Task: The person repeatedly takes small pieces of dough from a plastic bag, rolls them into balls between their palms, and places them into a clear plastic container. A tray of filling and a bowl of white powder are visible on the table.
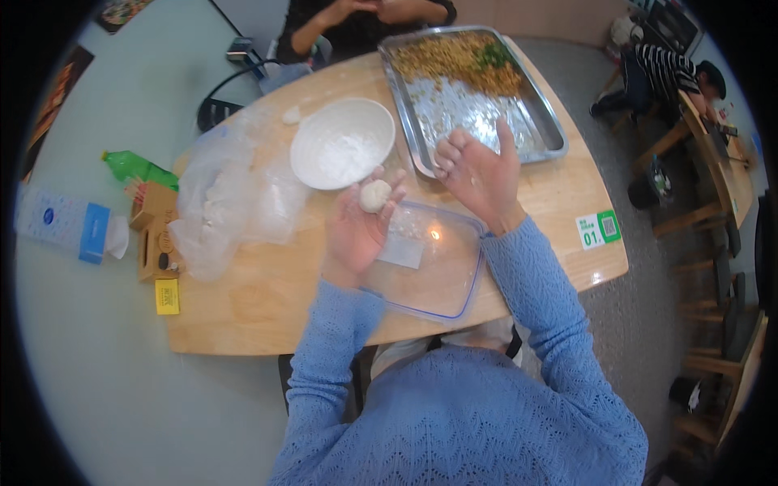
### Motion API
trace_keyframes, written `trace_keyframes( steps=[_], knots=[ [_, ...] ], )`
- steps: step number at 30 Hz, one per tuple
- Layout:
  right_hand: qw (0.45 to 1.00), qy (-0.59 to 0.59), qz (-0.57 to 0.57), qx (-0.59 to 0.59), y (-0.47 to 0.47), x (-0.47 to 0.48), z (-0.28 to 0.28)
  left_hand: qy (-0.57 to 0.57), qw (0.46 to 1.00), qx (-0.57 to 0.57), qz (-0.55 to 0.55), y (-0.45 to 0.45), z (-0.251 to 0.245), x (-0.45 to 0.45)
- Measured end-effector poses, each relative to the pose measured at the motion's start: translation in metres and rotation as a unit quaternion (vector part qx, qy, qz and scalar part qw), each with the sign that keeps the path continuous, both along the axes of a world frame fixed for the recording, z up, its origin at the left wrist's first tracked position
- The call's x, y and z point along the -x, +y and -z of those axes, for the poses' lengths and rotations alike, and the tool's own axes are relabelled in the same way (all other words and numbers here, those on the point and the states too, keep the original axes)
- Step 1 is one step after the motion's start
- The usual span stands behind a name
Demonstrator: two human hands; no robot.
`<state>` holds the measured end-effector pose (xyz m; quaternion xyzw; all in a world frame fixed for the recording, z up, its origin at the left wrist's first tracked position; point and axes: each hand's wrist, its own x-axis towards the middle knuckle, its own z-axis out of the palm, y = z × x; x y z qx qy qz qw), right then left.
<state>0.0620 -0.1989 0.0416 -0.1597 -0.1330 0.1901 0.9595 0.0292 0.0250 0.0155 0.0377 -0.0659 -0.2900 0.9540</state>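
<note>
A round ball of white dough (pixel 375 196) rests on the fingers of my left hand (pixel 358 231), which is turned palm up. My right hand (pixel 480 173) is raised with its thumb apart and its fingers curled, holding nothing, over the near edge of a metal tray (pixel 562 149). Chopped yellowish filling (pixel 450 58) with some greens lies at the tray's far side. Beyond my left hand stands a white bowl (pixel 304 149) with white powder (pixel 349 159) in it. Under and between my forearms lies a clear plastic lid (pixel 444 291) with a blue rim.
Plastic bags (pixel 222 206) lie on the left of the wooden table (pixel 243 322), near a green bottle (pixel 143 170), a wooden holder (pixel 155 243) and a yellow box (pixel 167 296). A green-white card (pixel 597 229) lies right. A person (pixel 364 30) sits opposite; another (pixel 668 70) is farther right.
</note>
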Motion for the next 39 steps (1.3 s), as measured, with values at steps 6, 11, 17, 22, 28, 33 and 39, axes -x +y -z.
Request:
trace_keyframes(
  steps=[6, 11, 17, 22, 28, 33, 39],
  knots=[
    [0.999, 0.005, -0.009, -0.035, -0.008, -0.004, 0.008, 0.008, 0.999, 0.038, 0.004, 0.005, 0.014, 0.004],
    [0.991, -0.047, 0.043, 0.121, -0.002, 0.001, 0.002, -0.036, 0.999, 0.029, 0.000, -0.005, 0.016, 0.007],
    [0.651, -0.428, 0.200, 0.594, 0.033, 0.030, -0.006, -0.095, 0.976, -0.183, -0.072, -0.019, -0.001, 0.016],
    [0.494, -0.478, 0.296, 0.663, 0.049, 0.033, 0.002, -0.064, 0.974, -0.207, -0.070, -0.016, -0.006, 0.016],
    [0.632, -0.339, 0.358, 0.597, 0.038, 0.027, 0.010, -0.041, 0.940, -0.306, -0.145, 0.010, -0.009, 0.008],
    [0.547, -0.446, 0.182, 0.685, 0.042, 0.031, 0.011, 0.015, 0.881, -0.343, -0.325, 0.053, -0.012, -0.003],
    [0.527, -0.460, 0.165, 0.695, 0.038, 0.031, 0.003, -0.072, 0.812, -0.448, -0.367, 0.053, -0.015, -0.006]
  ],
)
